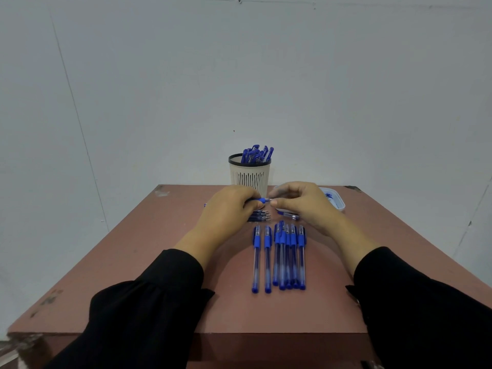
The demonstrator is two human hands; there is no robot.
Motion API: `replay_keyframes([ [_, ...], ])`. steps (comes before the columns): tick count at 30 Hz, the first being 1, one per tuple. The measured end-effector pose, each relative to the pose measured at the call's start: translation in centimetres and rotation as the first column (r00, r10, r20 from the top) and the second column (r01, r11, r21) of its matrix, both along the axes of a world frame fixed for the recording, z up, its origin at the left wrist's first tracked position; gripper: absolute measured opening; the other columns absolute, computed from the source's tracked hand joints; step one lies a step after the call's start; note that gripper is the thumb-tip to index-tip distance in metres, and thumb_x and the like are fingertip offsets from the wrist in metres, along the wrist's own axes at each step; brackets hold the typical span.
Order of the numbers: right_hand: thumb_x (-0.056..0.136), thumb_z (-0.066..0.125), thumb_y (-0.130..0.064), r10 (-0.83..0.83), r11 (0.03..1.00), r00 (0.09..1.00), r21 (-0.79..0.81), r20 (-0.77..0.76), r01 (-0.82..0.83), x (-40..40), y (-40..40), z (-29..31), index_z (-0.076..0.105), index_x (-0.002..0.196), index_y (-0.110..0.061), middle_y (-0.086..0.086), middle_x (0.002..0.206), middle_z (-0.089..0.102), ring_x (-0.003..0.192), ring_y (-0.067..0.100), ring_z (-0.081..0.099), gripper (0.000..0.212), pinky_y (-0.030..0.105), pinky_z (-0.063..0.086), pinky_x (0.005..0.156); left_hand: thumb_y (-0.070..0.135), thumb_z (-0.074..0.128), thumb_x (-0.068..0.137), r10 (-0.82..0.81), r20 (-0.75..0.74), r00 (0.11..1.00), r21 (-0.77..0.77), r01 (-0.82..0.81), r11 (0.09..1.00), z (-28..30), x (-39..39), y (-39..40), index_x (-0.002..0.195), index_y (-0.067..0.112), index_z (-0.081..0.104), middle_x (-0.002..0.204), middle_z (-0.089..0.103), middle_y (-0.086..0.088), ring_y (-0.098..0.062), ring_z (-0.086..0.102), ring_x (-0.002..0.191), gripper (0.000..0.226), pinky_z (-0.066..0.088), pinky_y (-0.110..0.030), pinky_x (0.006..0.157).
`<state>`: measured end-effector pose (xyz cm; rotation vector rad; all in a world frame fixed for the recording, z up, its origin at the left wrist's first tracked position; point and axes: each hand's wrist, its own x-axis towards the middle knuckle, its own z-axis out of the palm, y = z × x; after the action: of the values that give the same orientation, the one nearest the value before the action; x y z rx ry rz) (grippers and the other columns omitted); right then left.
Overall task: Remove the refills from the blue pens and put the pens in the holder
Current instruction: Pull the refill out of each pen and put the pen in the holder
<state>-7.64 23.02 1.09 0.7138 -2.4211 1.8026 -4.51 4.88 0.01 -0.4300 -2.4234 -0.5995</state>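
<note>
Both hands meet over the far half of the reddish-brown bench [133, 275], sharing one blue pen [259, 200] that lies crosswise between them. The left hand [226, 211] has its fingers curled around the pen's barrel, and the right hand [303, 203] pinches the tip end with fingertips and thumb together. Just beneath the left hand lies a small bunch of pens [259, 217] pointing right, partly hidden by the knuckles, and one more loose pen [288, 215] lies under the right hand. Nearer the person, a row of capped blue pens [279, 258] lies side by side, caps pointing away. At the back edge stands the slotted cream pen holder [249, 174] with a dark rim, several blue pens [257, 154] standing in it. A white tray [336, 199] with blue markings sits to its right, partly behind the right hand. Black sleeves [149, 315] cover both forearms.
</note>
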Motion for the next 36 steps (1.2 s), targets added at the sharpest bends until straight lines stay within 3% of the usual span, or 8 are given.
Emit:
replay_keyframes([
  [2, 0.076, 0.075, -0.002, -0.004, 1.0, 1.0, -0.019, -0.017, 0.004, -0.1, 0.1, 0.1, 0.072, 0.087, -0.013, 0.003, 0.086, 0.072, 0.079, 0.009, 0.068, 0.016, 0.02, 0.056, 0.075, 0.026, 0.055, 0.092, 0.011, 0.004, 1.0, 0.01, -0.011, 1.0, 0.0, 0.0, 0.0, 0.093, 0.019, 0.068, 0.085, 0.064, 0.008, -0.008, 0.053, 0.079, 0.015, 0.041, -0.025, 0.066],
  [7, 0.08, 0.071, 0.002, -0.105, 0.988, 0.994, -0.121, -0.031, 0.1, -0.4, 0.8, 0.4, 0.072, 0.085, -0.011, -0.007, 0.077, 0.07, 0.068, -0.004, 0.065, 0.014, 0.007, 0.046, 0.058, 0.026, 0.054, 0.093, 0.075, 0.011, 0.997, 0.048, -0.076, 0.996, 0.2, 0.1, -0.1, 0.099, 0.018, 0.067, 0.092, 0.065, 0.006, -0.009, 0.053, 0.083, 0.017, 0.043, -0.026, 0.072],
  [11, 0.086, 0.064, -0.004, -0.22, 0.955, 0.967, 0.174, -0.127, 0.24, -1.5, 1.8, -0.2, 0.069, 0.082, -0.024, -0.01, 0.081, 0.066, 0.08, 0.002, 0.06, 0.021, 0.005, 0.041, 0.062, 0.026, 0.054, 0.093, 0.141, 0.018, 0.99, 0.083, -0.142, 0.986, 0.3, 0.1, -0.5, 0.099, 0.016, 0.067, 0.09, 0.064, 0.004, -0.012, 0.054, 0.082, 0.017, 0.043, -0.027, 0.07],
  [15, 0.084, 0.067, -0.018, -0.223, 0.769, 0.939, 0.545, -0.262, 0.335, -1.4, 2.0, 0.0, 0.07, 0.081, -0.025, -0.013, 0.077, 0.063, 0.067, -0.004, 0.052, 0.008, 0.011, 0.031, 0.052, 0.026, 0.054, 0.093, 0.157, 0.025, 0.987, 0.082, -0.159, 0.984, 0.3, 0.1, -0.6, 0.098, 0.016, 0.066, 0.088, 0.063, 0.004, -0.011, 0.052, 0.079, 0.017, 0.04, -0.026, 0.065],
  [22, 0.081, 0.064, -0.011, -0.162, 0.685, 0.954, 0.666, -0.254, 0.294, -1.4, 1.9, -0.2, 0.069, 0.076, -0.025, -0.011, 0.079, 0.066, 0.077, 0.004, 0.06, 0.016, 0.02, 0.046, 0.066, 0.027, 0.053, 0.094, 0.166, 0.033, 0.986, 0.067, -0.168, 0.983, 0.3, 0.1, -0.4, 0.101, 0.019, 0.066, 0.091, 0.062, 0.005, -0.01, 0.05, 0.079, 0.017, 0.033, -0.021, 0.059],
  [24, 0.081, 0.065, -0.01, -0.149, 0.69, 0.963, 0.674, -0.225, 0.264, -1.7, 1.8, -0.3, 0.071, 0.08, -0.025, -0.007, 0.083, 0.068, 0.082, 0.008, 0.063, 0.016, 0.027, 0.051, 0.077, 0.027, 0.053, 0.094, 0.168, 0.036, 0.985, 0.064, -0.17, 0.983, 0.3, 0.1, -0.4, 0.102, 0.019, 0.066, 0.092, 0.063, 0.004, -0.01, 0.051, 0.079, 0.018, 0.035, -0.024, 0.062],
  [29, 0.081, 0.062, -0.021, -0.188, 0.692, 0.932, 0.632, -0.31, 0.35, -2.1, 2.2, -0.2, 0.074, 0.085, -0.03, -0.016, 0.086, 0.067, 0.084, 0.005, 0.059, 0.015, 0.026, 0.049, 0.075, 0.024, 0.052, 0.093, 0.17, 0.039, 0.985, 0.051, -0.171, 0.984, 0.2, -0.1, -0.5, 0.101, 0.016, 0.067, 0.092, 0.064, 0.002, -0.013, 0.052, 0.081, 0.018, 0.039, -0.027, 0.066],
  [36, 0.086, 0.068, -0.026, -0.081, 0.886, 0.82, 0.336, -0.566, 0.319, -0.9, 0.7, 0.0, 0.074, 0.105, -0.025, -0.017, 0.092, 0.064, 0.099, 0.009, 0.052, 0.021, 0.033, 0.041, 0.089, 0.014, 0.053, 0.09, 0.086, 0.039, 0.996, -0.004, -0.086, 0.996, -0.1, -0.4, -0.5, 0.105, 0.018, 0.068, 0.1, 0.066, 0.003, -0.013, 0.053, 0.092, 0.022, 0.043, -0.029, 0.077],
])
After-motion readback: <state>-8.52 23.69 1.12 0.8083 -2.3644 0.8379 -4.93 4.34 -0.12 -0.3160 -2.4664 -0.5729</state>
